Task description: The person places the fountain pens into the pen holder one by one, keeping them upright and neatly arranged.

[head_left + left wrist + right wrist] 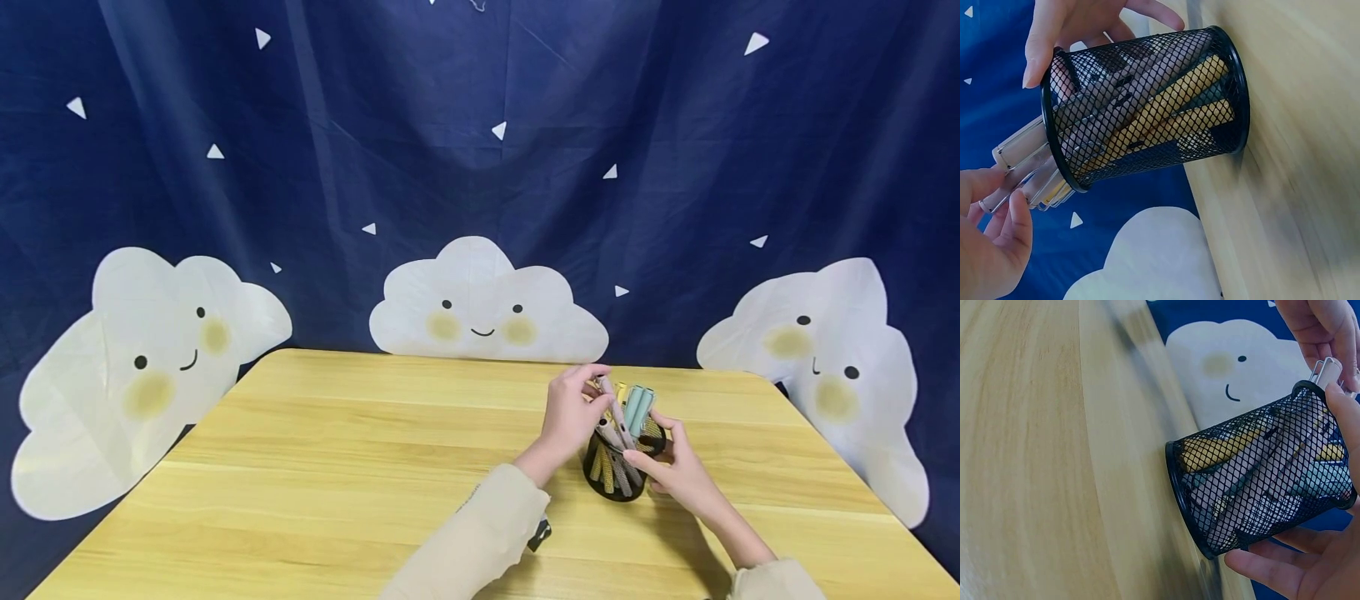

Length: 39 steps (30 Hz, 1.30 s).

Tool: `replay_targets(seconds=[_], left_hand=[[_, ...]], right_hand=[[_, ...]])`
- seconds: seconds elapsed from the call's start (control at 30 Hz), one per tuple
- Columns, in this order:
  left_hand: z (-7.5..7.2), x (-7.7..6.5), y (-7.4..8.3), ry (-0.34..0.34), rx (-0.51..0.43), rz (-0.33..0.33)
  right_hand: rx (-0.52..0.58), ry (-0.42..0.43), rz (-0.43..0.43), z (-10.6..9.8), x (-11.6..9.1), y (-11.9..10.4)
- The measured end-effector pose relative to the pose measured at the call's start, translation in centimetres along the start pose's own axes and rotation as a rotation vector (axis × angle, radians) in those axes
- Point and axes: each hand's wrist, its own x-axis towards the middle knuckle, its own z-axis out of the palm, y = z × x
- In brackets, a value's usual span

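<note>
Black mesh pen holder [621,471], lower right of frame, on wooden surface [337,467]: light, rigid. Right hand [678,471] cupped its wall; left hand [573,412] pinched a slim, smooth marker [617,412] near the cap.

Pens [628,410] in cup [617,477] on table [337,467], btwn left hand [572,417] & right hand [678,471].

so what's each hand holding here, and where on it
The left hand pinches the top end of a pink pen standing in the mesh pen cup; the right hand grips the cup's side.
</note>
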Motion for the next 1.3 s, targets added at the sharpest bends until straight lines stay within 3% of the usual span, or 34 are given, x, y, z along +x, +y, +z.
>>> replay_targets(seconds=[0.1, 0.33, 0.9, 1.17, 1.3], left_hand=[[0.0, 0.0, -0.2, -0.003, 0.015, 0.016], [-0.1, -0.3, -0.5, -0.037, 0.161, 0.012], [0.0, -0.8, -0.6, -0.067, 0.245, -0.031], [0.2, -1.0, -0.5, -0.055, 0.296, 0.086], [0.4, -1.0, -0.5, -0.071, 0.291, 0.081]], right_hand=[[0.003, -0.001, -0.001, 0.0, 0.0, 0.0], [-0.005, -0.004, -0.001, -0.1, 0.0, 0.0], [-0.005, 0.002, -0.009, 0.0, -0.1, 0.0], [-0.009, -0.008, 0.011, 0.0, 0.0, 0.1], [-0.007, -0.006, 0.013, 0.0, -0.1, 0.0]])
